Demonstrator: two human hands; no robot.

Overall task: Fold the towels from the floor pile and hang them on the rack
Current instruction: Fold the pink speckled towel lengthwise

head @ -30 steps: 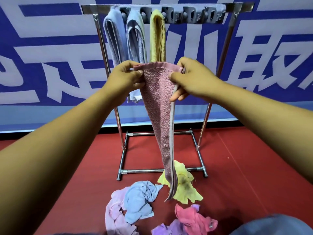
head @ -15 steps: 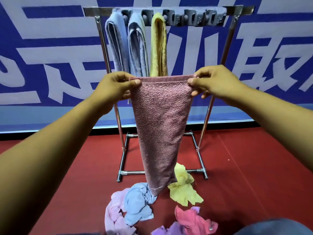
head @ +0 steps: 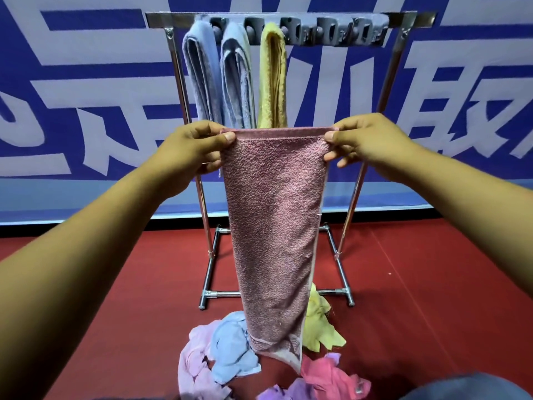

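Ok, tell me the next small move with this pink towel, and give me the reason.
Probably lift the pink towel toward a free slot of the rack, right of the yellow towel. The left hand and right hand pinch its top corners, it hangs as a narrow strip, and the three hung towels occupy only the rack's left part.

I hold a towel [head: 274,226] stretched between my left hand [head: 190,153] and right hand [head: 364,140], hanging down in front of the rack [head: 288,18]. Behind it, three folded towels [head: 236,76] hang side by side on the rack's left half. Below, the floor pile [head: 230,350] lies in front of the rack's base, on the floor [head: 432,284]. A banner [head: 72,96] stands behind the rack.
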